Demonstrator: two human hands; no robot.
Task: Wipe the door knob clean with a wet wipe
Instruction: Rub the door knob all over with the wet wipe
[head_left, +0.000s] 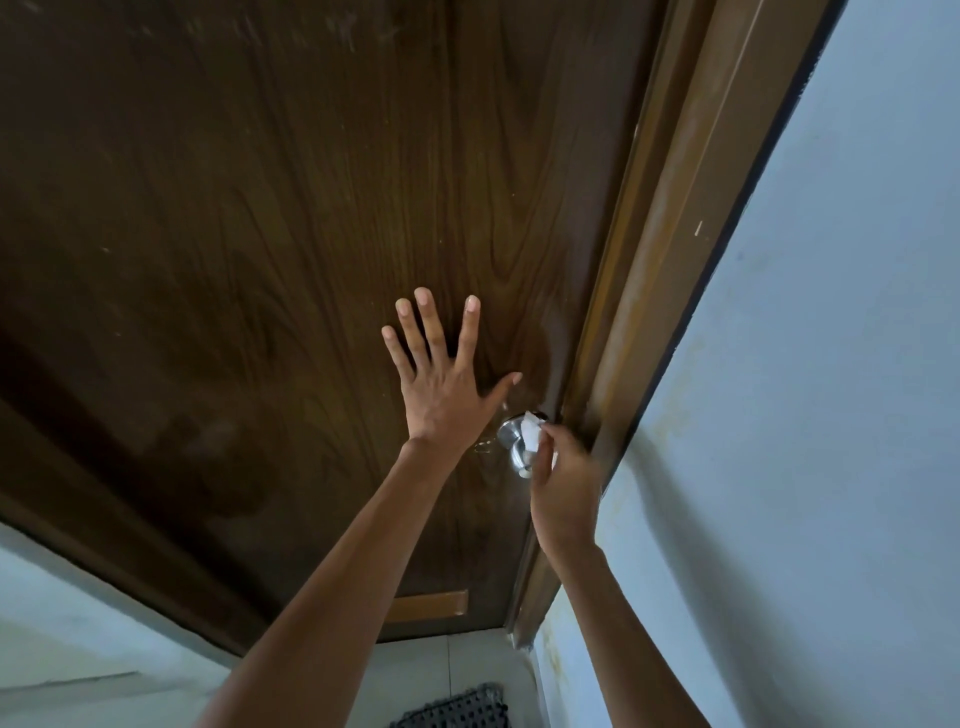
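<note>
A shiny round metal door knob (514, 448) sticks out of the dark brown wooden door (260, 234) close to its right edge. My right hand (563, 491) is closed on a crumpled white wet wipe (531, 434) and presses it against the right side of the knob. My left hand (441, 374) lies flat on the door just left of and above the knob, fingers spread, holding nothing. Part of the wipe is hidden inside my fingers.
The lighter brown door frame (675, 234) runs along the door's right edge, with a pale blue wall (831, 364) beyond it. A dark grid-patterned mat (457, 709) lies on the light floor below the door. Another pale wall (62, 623) is at lower left.
</note>
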